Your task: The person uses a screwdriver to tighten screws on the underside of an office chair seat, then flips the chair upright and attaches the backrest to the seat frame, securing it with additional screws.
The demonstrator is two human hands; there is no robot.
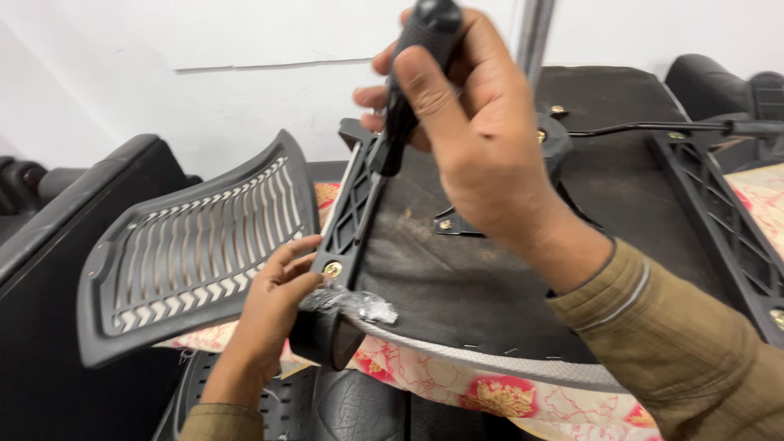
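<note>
1. The brass bolt (332, 269) sits low centre, at seven o'clock from the screwdriver (402, 98), seated in the black armrest bracket (347, 211) on the upturned chair seat (465, 278); it looks nearly driven home, though final tightening seems left.
2. Other brass bolts on the far bracket (723, 220), at three o'clock, already sit in place.
3. The right hand (478, 139) is wrapped closed round the screwdriver handle, shaft angled down-left.
4. The left hand (273, 298), fingers half curled, steadies the bracket beside the bolt.
5. A slatted backrest panel (196, 253) lies at nine o'clock.
</note>
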